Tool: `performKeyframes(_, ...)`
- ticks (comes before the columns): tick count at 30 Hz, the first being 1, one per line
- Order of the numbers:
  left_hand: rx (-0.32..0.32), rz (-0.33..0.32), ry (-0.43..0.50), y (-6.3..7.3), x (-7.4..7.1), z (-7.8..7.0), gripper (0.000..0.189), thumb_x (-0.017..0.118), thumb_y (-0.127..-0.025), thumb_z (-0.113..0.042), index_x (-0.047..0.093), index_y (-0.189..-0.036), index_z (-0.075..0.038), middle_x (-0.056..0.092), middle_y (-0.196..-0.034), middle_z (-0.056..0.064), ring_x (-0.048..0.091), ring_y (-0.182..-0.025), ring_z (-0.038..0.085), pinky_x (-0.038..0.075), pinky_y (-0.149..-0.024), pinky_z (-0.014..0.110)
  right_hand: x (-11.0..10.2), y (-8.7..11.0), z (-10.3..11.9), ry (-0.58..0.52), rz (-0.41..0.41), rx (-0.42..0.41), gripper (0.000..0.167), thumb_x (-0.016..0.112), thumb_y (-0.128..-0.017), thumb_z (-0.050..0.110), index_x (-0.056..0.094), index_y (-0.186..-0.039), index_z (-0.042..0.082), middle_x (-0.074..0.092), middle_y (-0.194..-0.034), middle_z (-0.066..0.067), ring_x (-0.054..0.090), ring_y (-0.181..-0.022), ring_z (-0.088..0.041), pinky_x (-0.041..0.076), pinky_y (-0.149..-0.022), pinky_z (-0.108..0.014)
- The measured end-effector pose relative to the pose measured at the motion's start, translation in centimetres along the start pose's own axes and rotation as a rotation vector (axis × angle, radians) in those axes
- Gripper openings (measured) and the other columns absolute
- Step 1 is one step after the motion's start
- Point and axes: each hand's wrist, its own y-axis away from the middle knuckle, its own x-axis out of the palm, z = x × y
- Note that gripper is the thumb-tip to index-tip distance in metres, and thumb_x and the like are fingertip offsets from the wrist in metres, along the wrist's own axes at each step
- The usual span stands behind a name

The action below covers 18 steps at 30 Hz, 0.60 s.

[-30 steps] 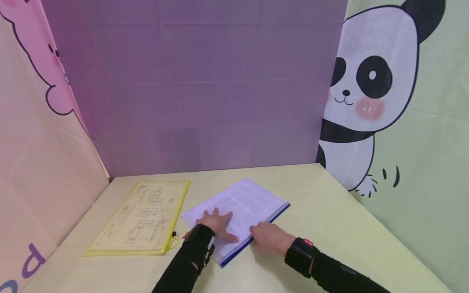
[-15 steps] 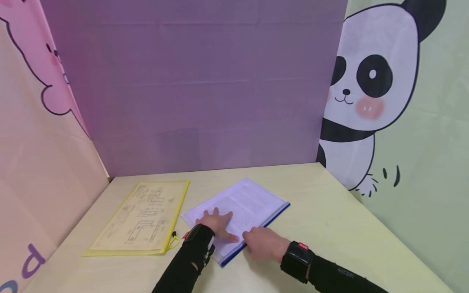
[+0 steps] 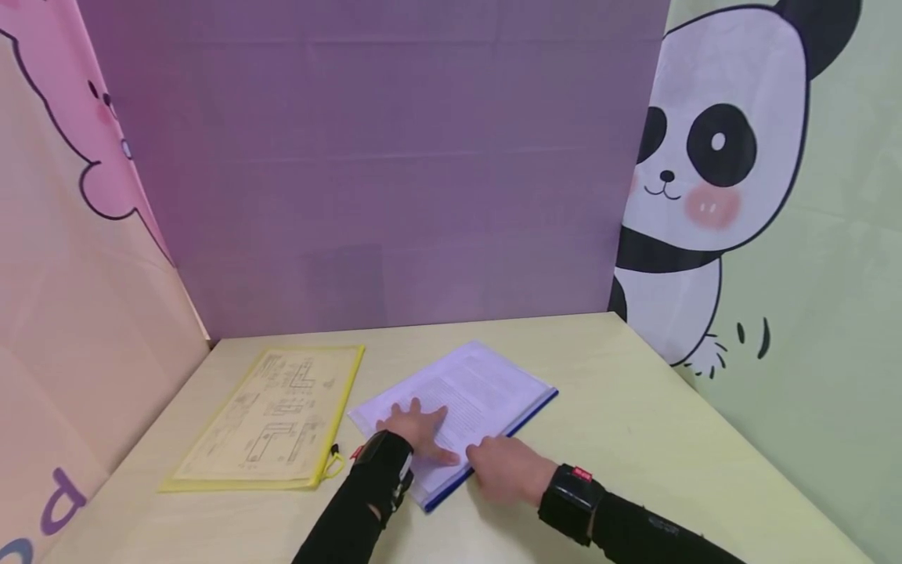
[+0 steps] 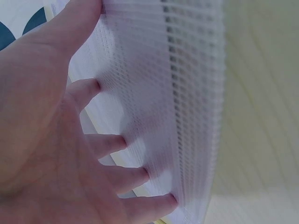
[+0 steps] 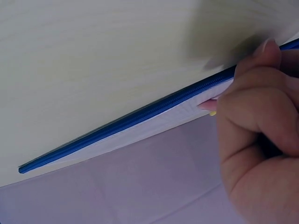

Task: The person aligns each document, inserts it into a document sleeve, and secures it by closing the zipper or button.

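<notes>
A clear mesh zip pouch (image 3: 486,384) with printed sheets inside lies slanted on the table. Its blue zipper (image 5: 126,123) runs along the edge nearest my right hand. My left hand (image 3: 417,435) rests on the pouch with fingers spread; in the left wrist view, the fingertips (image 4: 117,142) press on the mesh. With curled fingers, my right hand (image 3: 510,470) pinches at the blue zipper, left of its middle in the head view. Any zipper pull is hidden by the fingers.
Left of the pouch lies a yellow-edged zip pouch (image 3: 271,423) with a sheet of line drawings, a yellow loop (image 3: 334,467) at its corner. Behind the pale wooden table (image 3: 620,439) stands a purple panel (image 3: 423,172). A panda-printed wall (image 3: 831,313) borders the right.
My right hand has slid along the blue zipper toward the lower left, then held its place over the last half second. The left hand and both pouches have stayed put.
</notes>
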Motion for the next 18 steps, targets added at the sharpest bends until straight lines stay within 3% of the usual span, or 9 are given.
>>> performKeyframes(7,0.000,-0.005,-0.009,0.0,0.1,-0.1,0.090,0.079,-0.079,-0.062,0.046,-0.154,-0.027,0.032,-0.161,0.023,0.026,-0.145,0.054,0.027,-0.109,0.074,0.2,0.0,0.7,-0.016,0.015,-0.019,0.009,0.071,-0.090,0.014,0.067,-0.096,0.008,0.054,-0.070,0.003,0.048,-0.059,-0.011,0.046,-0.055,-0.029)
performKeyframes(14,0.003,-0.019,-0.008,0.2,0.1,-0.1,0.088,0.077,-0.080,-0.062,0.046,-0.154,-0.027,0.032,-0.161,0.023,0.026,-0.145,0.054,0.027,-0.109,0.074,0.3,-0.1,1.9,-0.058,0.052,-0.041,0.037,0.070,-0.093,0.017,0.068,-0.128,0.006,0.053,-0.068,0.006,0.049,-0.059,-0.010,0.043,-0.055,-0.026)
performKeyframes(18,0.007,-0.029,-0.006,0.2,0.2,0.0,0.088,0.078,-0.080,-0.062,0.047,-0.154,-0.026,0.033,-0.160,0.023,0.027,-0.145,0.054,0.028,-0.109,0.074,0.1,0.0,2.2,-0.062,0.068,-0.033,0.043,0.069,-0.094,0.018,0.064,-0.135,0.006,0.053,-0.070,0.006,0.049,-0.060,-0.010,0.043,-0.056,-0.026)
